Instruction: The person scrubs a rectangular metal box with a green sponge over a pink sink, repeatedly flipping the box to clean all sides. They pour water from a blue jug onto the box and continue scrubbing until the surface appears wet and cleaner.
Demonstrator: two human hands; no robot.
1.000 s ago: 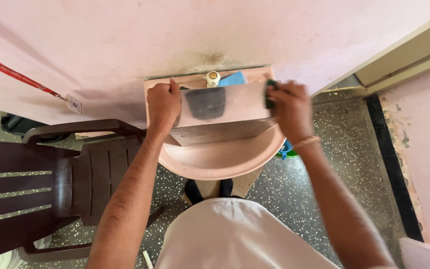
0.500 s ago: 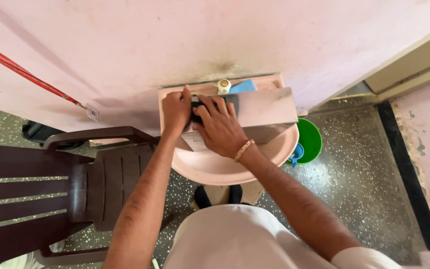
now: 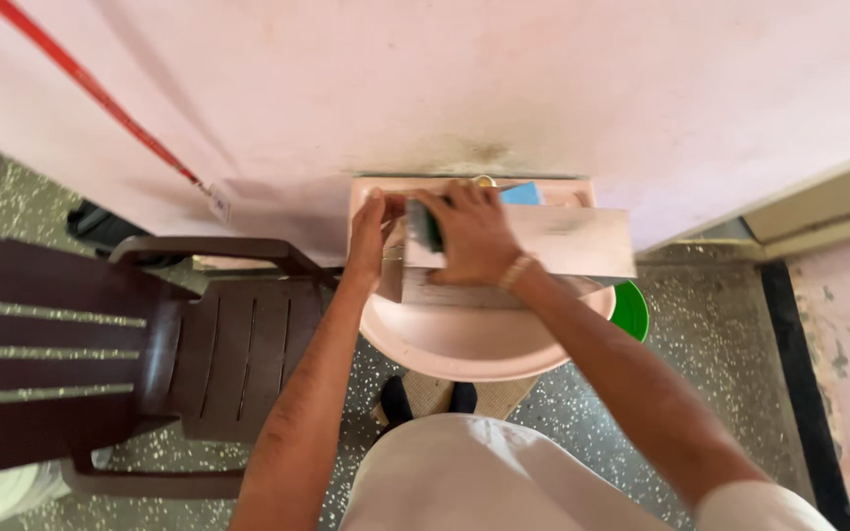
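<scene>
Flat panel [image 3: 553, 241], propped across pink basin [image 3: 474, 344], gripped at its end by left hand [image 3: 368, 231], green sponge [image 3: 432, 228] pressed under right hand [image 3: 472, 236]; slippage into basin risked if grip is loosened.

A pale pink wall [image 3: 563, 79], smudged dark just above a pink washbasin [image 3: 464, 344], meets a grey speckled floor [image 3: 730, 374], with a dark brown plastic chair [image 3: 150, 344] standing beside the basin and a red pole [image 3: 91, 93] leaning against the wall.
</scene>
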